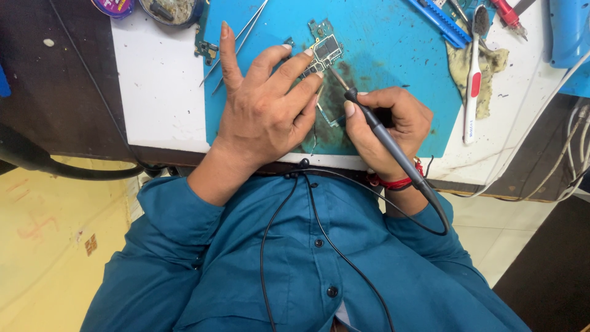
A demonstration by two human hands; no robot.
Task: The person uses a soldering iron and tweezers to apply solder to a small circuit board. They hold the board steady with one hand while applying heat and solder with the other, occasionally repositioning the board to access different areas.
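Soldering underway: your left hand pins the circuit board flat on the blue mat, fingers spread, while your right hand, grip clamped, steers the soldering iron; steadiness looks needed.

Left hand pins circuit board on blue mat; right hand grips soldering iron.

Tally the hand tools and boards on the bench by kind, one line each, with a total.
Soldering iron, held in the right hand: 1
Circuit board, pinned by the left hand on the blue mat: 1
Tweezers: 1
Toothbrush: 1
Blue-handled tool: 1
Red-handled tool: 1
Total: 6
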